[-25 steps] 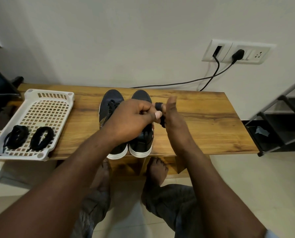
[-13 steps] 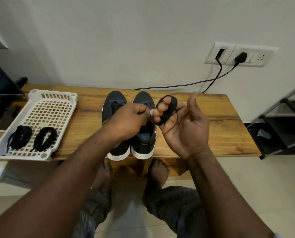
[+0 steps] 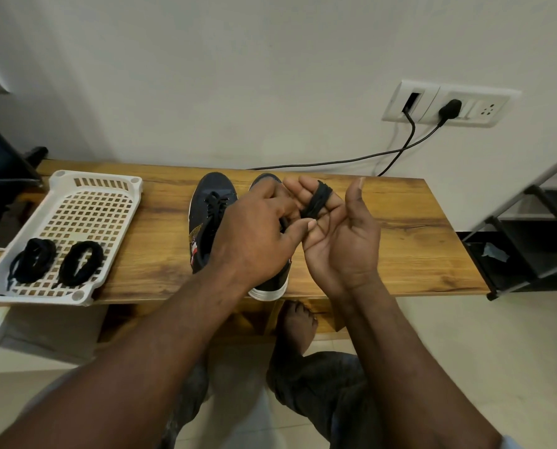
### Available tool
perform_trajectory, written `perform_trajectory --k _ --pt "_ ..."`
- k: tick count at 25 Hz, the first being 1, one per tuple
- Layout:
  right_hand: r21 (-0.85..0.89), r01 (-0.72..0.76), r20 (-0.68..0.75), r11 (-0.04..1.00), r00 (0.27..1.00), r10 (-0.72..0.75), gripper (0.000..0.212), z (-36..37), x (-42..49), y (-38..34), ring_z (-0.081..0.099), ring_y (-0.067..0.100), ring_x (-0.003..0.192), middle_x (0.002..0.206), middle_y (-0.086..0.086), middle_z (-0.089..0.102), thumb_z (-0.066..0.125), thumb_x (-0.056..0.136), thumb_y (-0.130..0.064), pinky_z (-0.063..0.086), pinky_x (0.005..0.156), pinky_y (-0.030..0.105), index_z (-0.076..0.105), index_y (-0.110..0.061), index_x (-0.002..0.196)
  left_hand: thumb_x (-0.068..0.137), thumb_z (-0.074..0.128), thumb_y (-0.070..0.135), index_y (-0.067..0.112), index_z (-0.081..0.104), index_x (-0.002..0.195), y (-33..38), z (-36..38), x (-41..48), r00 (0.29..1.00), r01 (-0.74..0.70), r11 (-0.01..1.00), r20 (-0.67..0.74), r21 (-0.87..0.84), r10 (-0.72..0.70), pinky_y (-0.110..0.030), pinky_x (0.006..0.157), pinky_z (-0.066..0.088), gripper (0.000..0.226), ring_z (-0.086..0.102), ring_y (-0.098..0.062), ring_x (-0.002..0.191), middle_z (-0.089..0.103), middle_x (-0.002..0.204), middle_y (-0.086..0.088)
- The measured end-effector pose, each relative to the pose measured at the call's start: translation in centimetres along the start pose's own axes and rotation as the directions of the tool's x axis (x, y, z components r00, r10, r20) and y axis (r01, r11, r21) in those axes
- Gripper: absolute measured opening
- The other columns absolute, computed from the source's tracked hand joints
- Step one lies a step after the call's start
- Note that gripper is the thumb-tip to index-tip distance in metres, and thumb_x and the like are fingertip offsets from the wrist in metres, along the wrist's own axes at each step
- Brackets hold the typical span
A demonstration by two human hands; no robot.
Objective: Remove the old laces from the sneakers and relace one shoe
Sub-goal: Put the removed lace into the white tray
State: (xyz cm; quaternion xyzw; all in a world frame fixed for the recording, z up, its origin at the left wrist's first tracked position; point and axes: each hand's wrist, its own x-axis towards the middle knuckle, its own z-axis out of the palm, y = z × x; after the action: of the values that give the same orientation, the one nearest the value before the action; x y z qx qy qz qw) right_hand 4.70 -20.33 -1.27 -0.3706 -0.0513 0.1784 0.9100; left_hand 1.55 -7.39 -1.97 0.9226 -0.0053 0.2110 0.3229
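Now, over the middle of the wooden bench (image 3: 400,247):

- The right hand (image 3: 342,244) is turned palm up, thumb standing straight and apart from the fingers, which bend only gently.
- A black lace (image 3: 316,202) is wound in a tight bundle around those fingers (the loops cross them from near the tips down toward the palm).
- The left hand (image 3: 254,231) reaches across from the other side with its fingers curled. Its thumb tip touches the lower end of the bundle and it seems to pinch the lace there, though the knuckles hide the exact grip.
- The laced sneaker (image 3: 210,215) stands on the bench with its toe to the wall and a dark lace threaded through its eyelets.
- The second sneaker (image 3: 269,286) stands just beside it, mostly hidden behind the left hand. Only its toe and white-soled heel show.
- A white tray (image 3: 99,178) lies at the bench's left end, well apart from the shoes, holding two coiled laces (image 3: 32,259) side by side.
- A wall socket (image 3: 449,103) above the bench has two dark cables hanging from it.
- A black rack (image 3: 530,241) stands at the right, and a bare foot (image 3: 298,322) rests under the bench edge.
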Motion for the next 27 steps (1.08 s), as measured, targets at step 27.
perform_trajectory --k 27 --pt "-0.177 -0.138 -0.181 0.974 0.978 0.105 0.046 3.9 0.6 4.5 0.067 0.026 0.105 0.105 0.018 0.071 0.051 0.109 -0.040 0.053 0.106 0.038 0.069 0.002 0.113 0.098 0.060 0.017 0.015 0.070 0.118 -1.5 -1.2 -0.4 0.924 0.356 0.925 -0.202 0.137 -0.325 -0.034 0.072 0.051 0.022 0.058 -0.020 0.099 0.058 0.115 -0.003"
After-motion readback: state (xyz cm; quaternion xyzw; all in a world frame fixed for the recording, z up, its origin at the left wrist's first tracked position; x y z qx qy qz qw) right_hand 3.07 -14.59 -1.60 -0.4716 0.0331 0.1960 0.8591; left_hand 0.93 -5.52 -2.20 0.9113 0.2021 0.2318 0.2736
